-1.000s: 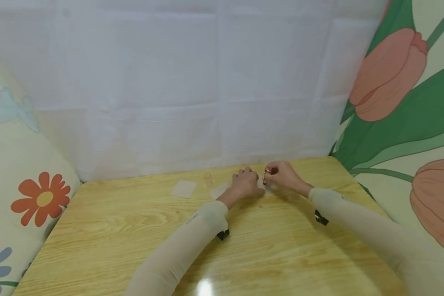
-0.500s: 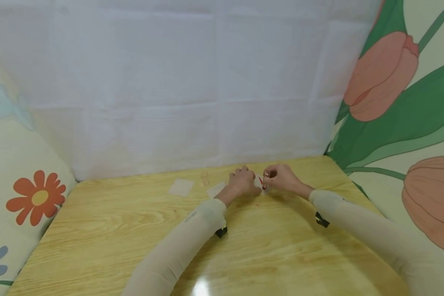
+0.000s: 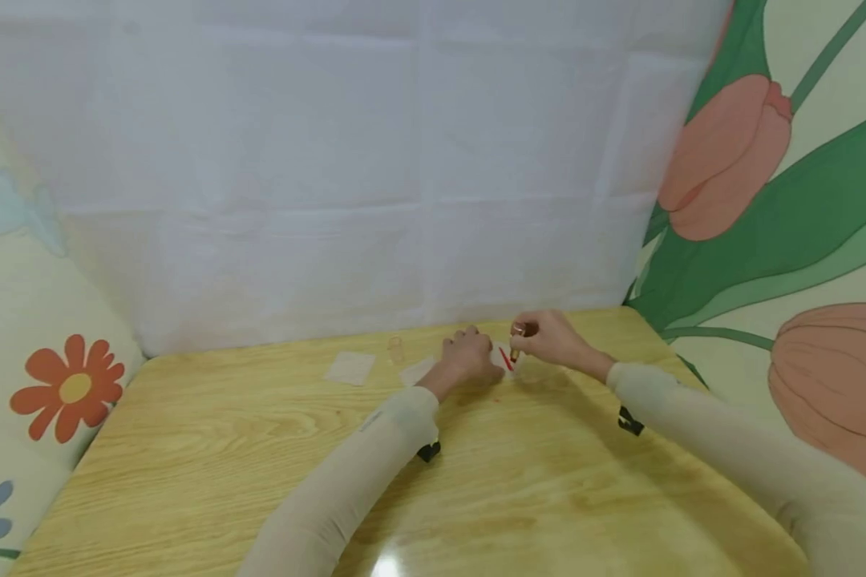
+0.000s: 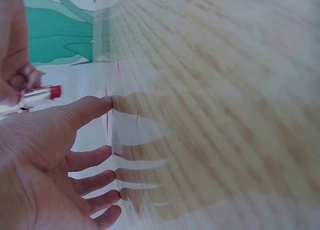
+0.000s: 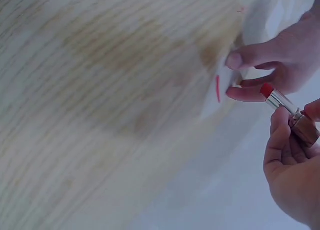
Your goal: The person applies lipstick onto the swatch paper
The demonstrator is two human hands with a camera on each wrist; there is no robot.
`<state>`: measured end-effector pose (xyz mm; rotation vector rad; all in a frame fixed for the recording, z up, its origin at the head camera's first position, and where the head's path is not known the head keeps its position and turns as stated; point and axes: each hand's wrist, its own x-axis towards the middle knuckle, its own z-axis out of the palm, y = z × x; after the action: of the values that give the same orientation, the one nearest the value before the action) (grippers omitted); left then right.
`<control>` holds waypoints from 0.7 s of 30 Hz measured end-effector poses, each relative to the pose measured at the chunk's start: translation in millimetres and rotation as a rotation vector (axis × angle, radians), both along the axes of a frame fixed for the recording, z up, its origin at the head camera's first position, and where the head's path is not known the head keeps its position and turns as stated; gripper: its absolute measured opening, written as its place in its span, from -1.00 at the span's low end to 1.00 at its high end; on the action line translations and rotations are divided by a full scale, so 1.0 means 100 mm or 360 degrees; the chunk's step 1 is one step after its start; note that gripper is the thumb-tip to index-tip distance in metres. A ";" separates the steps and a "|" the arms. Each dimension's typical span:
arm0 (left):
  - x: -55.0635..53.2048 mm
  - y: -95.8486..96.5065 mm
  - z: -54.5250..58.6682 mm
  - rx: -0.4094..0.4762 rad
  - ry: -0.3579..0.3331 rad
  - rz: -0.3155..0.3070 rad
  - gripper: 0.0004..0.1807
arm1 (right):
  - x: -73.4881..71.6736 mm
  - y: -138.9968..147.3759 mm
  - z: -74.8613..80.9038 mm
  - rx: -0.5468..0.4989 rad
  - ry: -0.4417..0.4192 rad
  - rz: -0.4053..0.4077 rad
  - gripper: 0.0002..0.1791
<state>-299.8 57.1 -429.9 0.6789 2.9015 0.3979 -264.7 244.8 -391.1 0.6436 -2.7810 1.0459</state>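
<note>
A person's two bare hands work near the far edge of a wood-grain counter point(image 3: 260, 437). The right hand point(image 3: 554, 338) pinches a lipstick point(image 5: 293, 110) between thumb and fingers, its grip firm around the coppery base; above the base is a silvery collar, then a bright red tip. In the head view the lipstick is tilted, tip downward, near a red line point(image 5: 218, 88) on a piece of white paper point(image 5: 212, 103). In both wrist views the tip appears raised off the paper.

The left hand point(image 3: 467, 354) has its fingers spread and its grip loose, with thumb and fingertips touching down on and around that same paper; the thumb rests near the red line.

Left of the hands, as seen from the head, lie a second white piece point(image 3: 416, 372), partly behind the left forearm, and a pale square sheet point(image 3: 350, 369) farther out. Between and just behind them is a small see-through peach object point(image 3: 395, 350). A tiny red mark point(image 3: 497, 400) shows on the counter nearer the person. Both arms wear cream sleeves point(image 3: 354, 465). A creased white cloth point(image 3: 296, 160) hangs behind, with flower-printed panels point(image 3: 729, 168) at either side
</note>
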 end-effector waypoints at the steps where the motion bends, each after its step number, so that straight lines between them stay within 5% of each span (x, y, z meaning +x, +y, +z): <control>1: 0.00 -0.02 0.00 -0.0003 -0.0005 -0.0001 -0.46 | 0.00 -0.02 0.03 -0.0004 0.0001 0.0006 -0.89; 13: 0.08 -0.17 -0.03 0.0087 -0.0006 -0.0182 -0.41 | 0.09 -0.06 0.27 -0.0105 0.0045 -0.0040 -0.86; 21: 0.20 -0.49 0.14 0.0037 0.0119 -0.0244 -0.39 | 0.14 -0.11 0.42 -0.0199 0.0115 -0.0061 -0.88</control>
<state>-279.8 8.1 -416.2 0.9317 2.8916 0.3956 -250.8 234.2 -349.0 0.5974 -2.6312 1.1533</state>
